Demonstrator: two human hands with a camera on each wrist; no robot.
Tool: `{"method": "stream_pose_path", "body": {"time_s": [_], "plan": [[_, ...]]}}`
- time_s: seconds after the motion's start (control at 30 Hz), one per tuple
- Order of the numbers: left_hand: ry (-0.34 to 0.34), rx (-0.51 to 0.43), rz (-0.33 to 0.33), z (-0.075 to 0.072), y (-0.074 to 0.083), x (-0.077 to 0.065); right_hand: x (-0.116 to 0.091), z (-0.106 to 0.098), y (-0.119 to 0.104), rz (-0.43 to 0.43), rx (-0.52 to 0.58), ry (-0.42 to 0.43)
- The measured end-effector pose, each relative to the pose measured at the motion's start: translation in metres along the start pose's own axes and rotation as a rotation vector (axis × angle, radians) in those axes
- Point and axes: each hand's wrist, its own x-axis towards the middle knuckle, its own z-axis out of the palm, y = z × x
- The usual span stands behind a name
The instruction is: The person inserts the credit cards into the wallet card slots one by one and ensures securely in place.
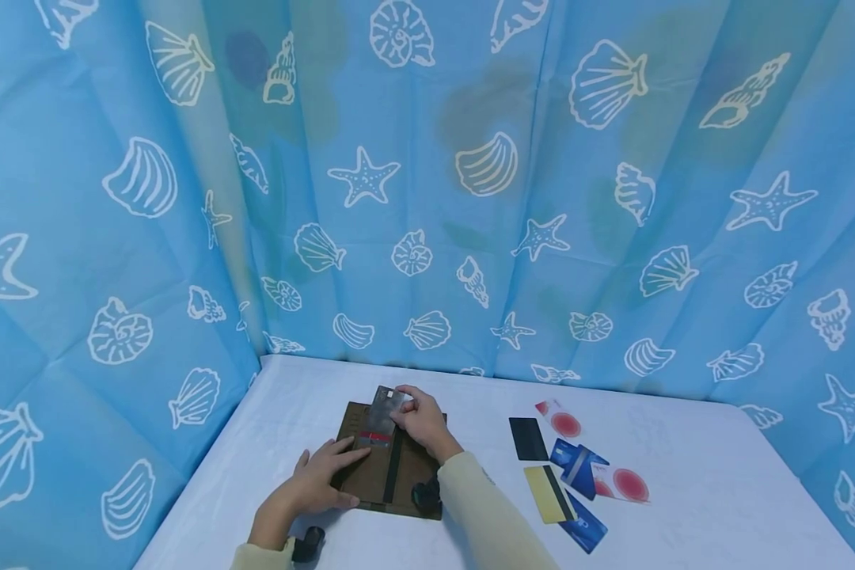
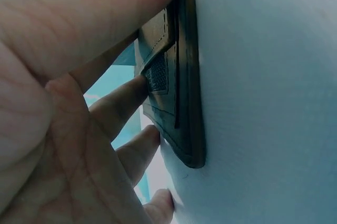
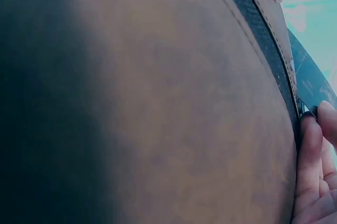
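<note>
Overlapping the far left of a brown wallet (image 1: pixel 362 480), a dark grey card (image 1: pixel 383 410) is being pinched by the right hand (image 1: pixel 422 421), thumb and fingers closed on its right edge. Left hand (image 1: pixel 321 478) is resting on the wallet's left side, fingers spread and nearly straight. Loose cards (image 1: pixel 545 494) are lying farther right on white cloth (image 1: pixel 720 495).
</note>
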Motion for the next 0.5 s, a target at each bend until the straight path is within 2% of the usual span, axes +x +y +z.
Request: {"method": "stream_pose_path", "body": {"time_s": [0.3, 0.5], "plan": [[0.005, 0.014, -0.012, -0.0009, 0.0014, 0.0008, -0.0012, 0.0015, -0.0016, -0.007, -0.021, 0.006], [0.002, 0.008, -0.009, 0.0006, 0.0006, 0.0012, 0.0006, 0.0014, 0.0011, -0.022, -0.072, -0.006]]}}
